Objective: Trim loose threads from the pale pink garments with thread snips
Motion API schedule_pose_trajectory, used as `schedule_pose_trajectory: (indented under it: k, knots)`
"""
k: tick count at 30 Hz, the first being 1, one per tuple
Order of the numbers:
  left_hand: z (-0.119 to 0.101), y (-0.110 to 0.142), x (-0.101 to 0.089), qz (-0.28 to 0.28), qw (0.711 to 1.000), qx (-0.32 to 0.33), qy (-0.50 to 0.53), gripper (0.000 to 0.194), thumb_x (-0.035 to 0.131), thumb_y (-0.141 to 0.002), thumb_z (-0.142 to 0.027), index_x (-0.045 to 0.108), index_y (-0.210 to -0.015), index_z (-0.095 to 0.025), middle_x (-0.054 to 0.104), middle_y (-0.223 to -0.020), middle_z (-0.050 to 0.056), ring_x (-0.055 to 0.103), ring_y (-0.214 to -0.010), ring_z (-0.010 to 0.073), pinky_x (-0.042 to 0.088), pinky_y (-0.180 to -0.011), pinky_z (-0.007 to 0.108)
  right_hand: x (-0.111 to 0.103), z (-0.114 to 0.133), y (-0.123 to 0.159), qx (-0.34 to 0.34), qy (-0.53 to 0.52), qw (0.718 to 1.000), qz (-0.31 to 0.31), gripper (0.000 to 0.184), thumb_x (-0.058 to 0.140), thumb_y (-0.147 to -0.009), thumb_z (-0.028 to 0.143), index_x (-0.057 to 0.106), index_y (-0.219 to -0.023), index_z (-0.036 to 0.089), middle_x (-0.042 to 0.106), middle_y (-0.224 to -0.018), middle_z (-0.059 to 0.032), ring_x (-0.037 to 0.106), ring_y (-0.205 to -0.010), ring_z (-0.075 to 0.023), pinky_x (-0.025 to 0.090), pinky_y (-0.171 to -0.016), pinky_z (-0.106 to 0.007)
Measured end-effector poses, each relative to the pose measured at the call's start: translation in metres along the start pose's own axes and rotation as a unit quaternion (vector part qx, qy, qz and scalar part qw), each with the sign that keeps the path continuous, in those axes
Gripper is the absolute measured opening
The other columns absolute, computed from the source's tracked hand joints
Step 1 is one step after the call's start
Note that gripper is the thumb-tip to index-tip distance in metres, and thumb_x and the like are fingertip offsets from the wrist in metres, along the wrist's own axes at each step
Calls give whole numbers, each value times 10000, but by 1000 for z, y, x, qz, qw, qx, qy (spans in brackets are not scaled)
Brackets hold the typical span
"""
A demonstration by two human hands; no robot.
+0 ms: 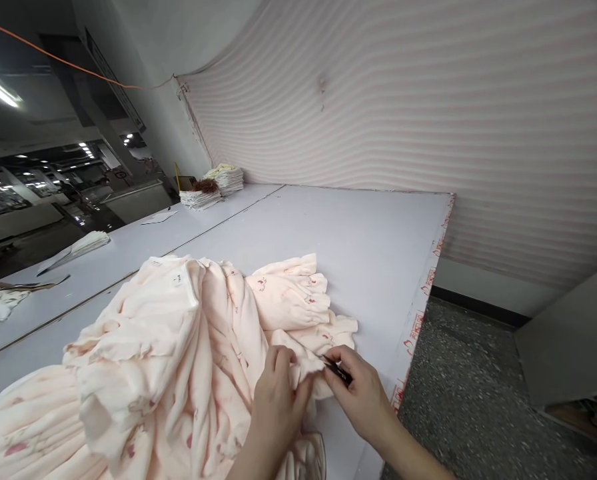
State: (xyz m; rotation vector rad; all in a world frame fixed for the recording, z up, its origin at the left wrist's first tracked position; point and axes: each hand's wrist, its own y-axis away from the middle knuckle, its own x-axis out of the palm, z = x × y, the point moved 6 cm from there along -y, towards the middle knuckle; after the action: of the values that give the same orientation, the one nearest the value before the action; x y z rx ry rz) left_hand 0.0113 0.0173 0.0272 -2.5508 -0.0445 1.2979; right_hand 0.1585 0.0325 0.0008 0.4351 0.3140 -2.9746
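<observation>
A heap of pale pink garments (pixel 163 360) with small reddish prints and ruffled edges covers the near left of the table. My left hand (pixel 281 393) is closed on a gathered edge of this fabric, pinching it between thumb and fingers. Close beside it, my right hand (pixel 356 390) grips a small black tool (pixel 339 373), which looks like thread snips. The tip of the tool points left at the fabric edge by my left fingers. Whether the blades touch the cloth I cannot tell. A white neckline with a small label (pixel 177 280) lies on top of the heap.
The pale table (pixel 358 227) ends on the right at an edge with red-printed tape (pixel 418 313). Stacks of folded cloth (pixel 226 179) stand at the far end. White pieces (pixel 86 245) lie left. A striped sheet (pixel 403 120) hangs behind; speckled floor (pixel 468 387) lies right.
</observation>
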Motion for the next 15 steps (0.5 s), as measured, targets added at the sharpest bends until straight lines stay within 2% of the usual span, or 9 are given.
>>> schedule_pose_trajectory:
  k: [1, 4, 7, 10, 15]
  knots:
    - [-1, 1, 0, -10, 1000, 21, 12, 67, 445, -828, -203, 462, -892, -204, 507, -873, 29, 543, -767, 173, 425, -667, 270, 0, 0, 3, 10, -3, 1000, 8, 44, 518, -831, 239, 535, -839, 200, 581, -780, 0, 553, -718, -156, 425, -647, -247]
    - [-1, 5, 2, -3, 996, 68, 55, 165, 381, -799, -87, 440, -884, -216, 506, -840, 10, 534, -766, 152, 428, -688, 252, -2, 5, 8, 14, -42, 996, 75, 109, 571, -823, 306, 553, -861, 206, 584, -834, -7, 566, -787, -164, 445, -700, -244]
    - [5, 7, -2, -18, 995, 58, 84, 188, 389, -769, -68, 417, -879, -218, 499, -836, 4, 521, -773, 152, 425, -697, 250, -11, 11, 6, -7, -36, 993, 109, 172, 560, -839, 328, 613, -956, 214, 588, -945, -38, 571, -895, -184, 445, -782, -265]
    - [8, 8, -4, -24, 993, 43, 108, 175, 384, -783, -77, 400, -881, -221, 501, -858, 6, 516, -789, 151, 421, -706, 250, -14, 13, 2, -11, 6, 992, 126, 222, 534, -860, 329, 653, -1026, 242, 607, -953, -43, 587, -875, -182, 452, -748, -263]
    - [11, 10, 1, -1, 993, 26, 118, 152, 388, -797, -93, 392, -877, -222, 498, -864, 5, 509, -790, 150, 407, -694, 249, -6, 19, 2, -32, 10, 987, 156, 259, 550, -856, 310, 657, -1087, 265, 627, -938, -31, 597, -853, -165, 458, -696, -236]
